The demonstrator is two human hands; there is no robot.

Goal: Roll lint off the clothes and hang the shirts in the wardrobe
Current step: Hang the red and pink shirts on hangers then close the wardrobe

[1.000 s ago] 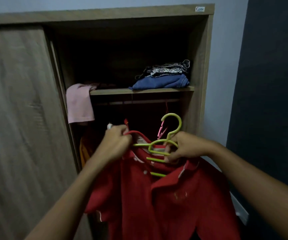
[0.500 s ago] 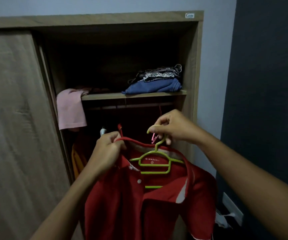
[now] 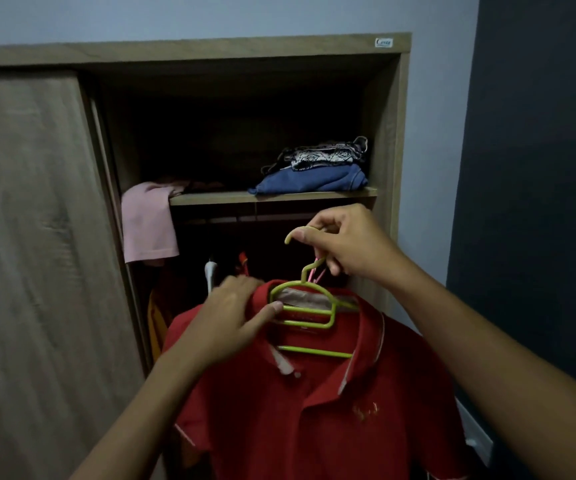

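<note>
The wardrobe [image 3: 210,50] is open on its right half, v. dark inside; the rail [image 3: 227,220] under the shelf [image 3: 272,197] barely shows. The shirt [image 3: 314,427] hangs on the hanger [image 3: 316,352] in front of the opening, below the shelf, hem cut off at the bottom edge. My R hand [image 3: 352,244] pinches the hook [image 3: 289,237] betw. thumb & fingers. My L hand [image 3: 231,317] grips the shirt by the collar, thumb in front, fingers over the back, blurred. Hanger ends are hidden in the shoulders.
</note>
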